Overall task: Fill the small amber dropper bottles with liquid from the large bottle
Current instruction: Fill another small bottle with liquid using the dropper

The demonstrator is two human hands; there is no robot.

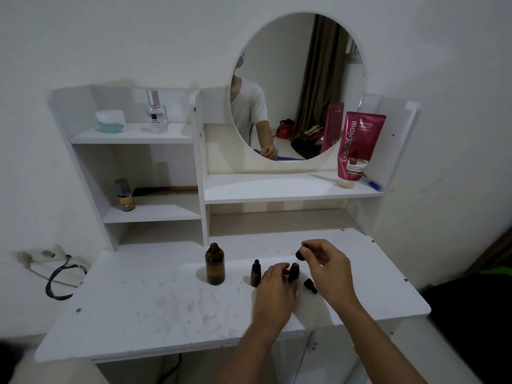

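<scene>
The large amber bottle (pixel 215 264) stands uncapped on the white desk (pixel 155 306), left of centre. To its right a small amber dropper bottle (pixel 255 273) stands with its black dropper cap on. My left hand (pixel 275 289) grips a second small amber bottle (pixel 293 273), which is open at the top. Just above and right of it, my right hand (pixel 327 266) pinches a black dropper cap (pixel 300 253) by its bulb. Another black cap (pixel 310 285) lies on its side on the desk, between my two hands.
A white shelf unit with a round mirror (pixel 297 87) rises behind the desk. It holds a pink tube (pixel 357 148), a perfume bottle (pixel 156 112), a jar (pixel 110 121) and a little bottle (pixel 123 194). A wall socket with black cable (pixel 59 275) is at left.
</scene>
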